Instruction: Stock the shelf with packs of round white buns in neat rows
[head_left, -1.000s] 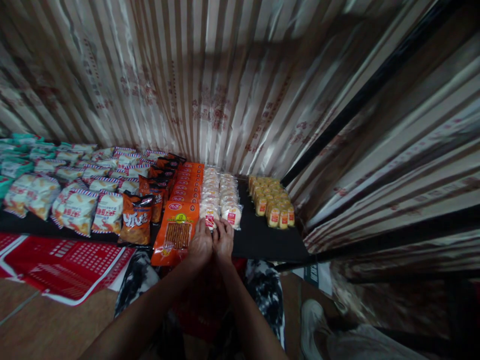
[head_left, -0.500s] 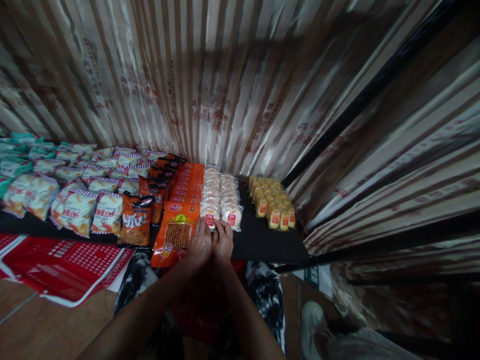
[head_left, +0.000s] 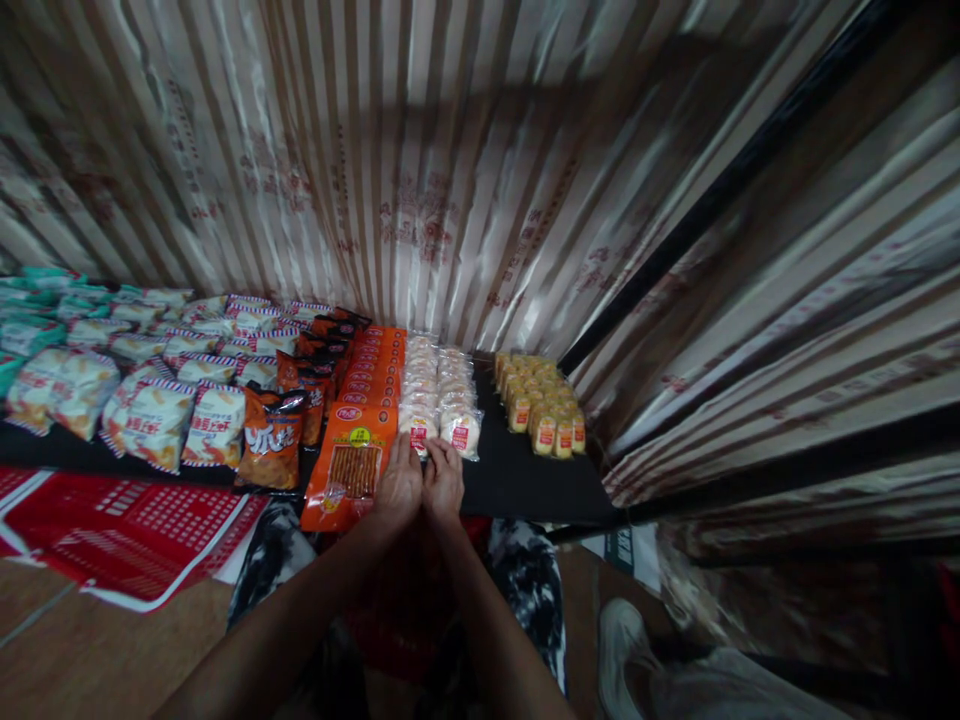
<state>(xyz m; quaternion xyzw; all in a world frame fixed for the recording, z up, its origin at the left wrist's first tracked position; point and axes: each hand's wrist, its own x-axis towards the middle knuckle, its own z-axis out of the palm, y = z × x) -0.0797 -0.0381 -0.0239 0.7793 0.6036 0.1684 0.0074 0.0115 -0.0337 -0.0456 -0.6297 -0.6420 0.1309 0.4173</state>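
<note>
My left hand (head_left: 400, 482) and my right hand (head_left: 444, 482) are side by side at the front edge of the black shelf. Between their fingertips is a clear packet of round white crackers (head_left: 417, 428) with a red label, the front one of its row. The fingers of both hands are closed at its lower corners; the thumbs are partly hidden. A second front cracker packet (head_left: 460, 432) stands just right of my right fingertips. Left of my left hand, an orange bag of brown sticks (head_left: 355, 462) leans at the front of a row of the same bags.
Small yellow packs (head_left: 541, 395) stand in rows to the right on the black shelf (head_left: 525, 490). Leftward are a dark-orange snack bag (head_left: 271, 440) and several white bags (head_left: 157, 420). A red basket (head_left: 135, 530) is below left. A striped curtain (head_left: 420, 160) hangs behind. Another person's shoe (head_left: 621, 650) shows lower right.
The view has shifted very slightly. Both hands stay at the front cracker packet, with no clear change in their grip.
</note>
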